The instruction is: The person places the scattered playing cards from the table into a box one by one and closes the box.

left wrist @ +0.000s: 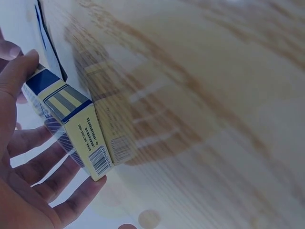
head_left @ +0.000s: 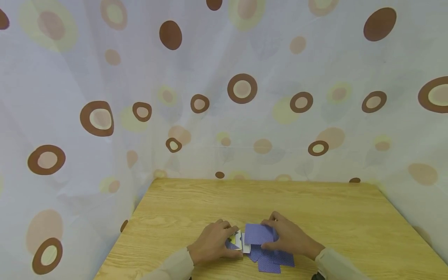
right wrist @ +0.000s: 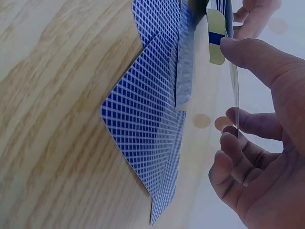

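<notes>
My left hand grips a small playing-card box, thumb on one end and fingers along its side. The box is pale yellow and blue, with a barcode, and tilts near the table. Its white flap sticks out toward my right hand, which pinches blue-patterned playing cards beside the open end. Edge-on in the right wrist view, the held cards run between thumb and fingers, with the thumb tip near the yellow flap. Below lie loose face-down cards, overlapping in a fan.
The wooden table carries the loose cards near its front, partly under my right hand. A white curtain with brown and yellow dots rises behind the table and along both sides.
</notes>
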Action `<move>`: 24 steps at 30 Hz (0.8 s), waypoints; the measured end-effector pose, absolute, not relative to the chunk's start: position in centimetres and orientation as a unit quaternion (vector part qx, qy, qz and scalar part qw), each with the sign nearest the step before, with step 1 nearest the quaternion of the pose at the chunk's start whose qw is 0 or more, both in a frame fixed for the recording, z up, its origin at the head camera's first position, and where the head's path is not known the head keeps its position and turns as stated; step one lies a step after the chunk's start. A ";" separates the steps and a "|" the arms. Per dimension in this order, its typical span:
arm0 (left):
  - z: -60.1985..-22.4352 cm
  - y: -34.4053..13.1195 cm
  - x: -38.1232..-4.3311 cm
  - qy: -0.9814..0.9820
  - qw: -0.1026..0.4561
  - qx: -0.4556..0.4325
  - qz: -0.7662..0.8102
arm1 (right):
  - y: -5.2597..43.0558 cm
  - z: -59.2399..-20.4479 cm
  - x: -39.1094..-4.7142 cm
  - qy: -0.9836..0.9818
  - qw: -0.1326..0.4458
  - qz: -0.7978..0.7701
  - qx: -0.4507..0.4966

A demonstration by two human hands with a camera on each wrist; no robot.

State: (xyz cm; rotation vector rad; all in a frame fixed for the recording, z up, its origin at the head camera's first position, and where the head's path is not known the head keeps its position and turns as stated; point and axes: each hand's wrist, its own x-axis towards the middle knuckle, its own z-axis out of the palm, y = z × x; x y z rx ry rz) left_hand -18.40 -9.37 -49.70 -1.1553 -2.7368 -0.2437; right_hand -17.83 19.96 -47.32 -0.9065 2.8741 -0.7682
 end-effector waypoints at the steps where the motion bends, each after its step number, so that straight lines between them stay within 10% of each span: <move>1: -49.7 -9.4 -18.4 -0.916 0.079 -0.386 -0.083 | 19.9 -47.4 -17.8 0.923 0.015 -0.247 -0.293; 24: -49.8 -9.5 -18.4 -0.916 0.085 -0.384 -0.078 | 18.8 -47.8 -17.2 0.914 0.019 -0.260 -0.312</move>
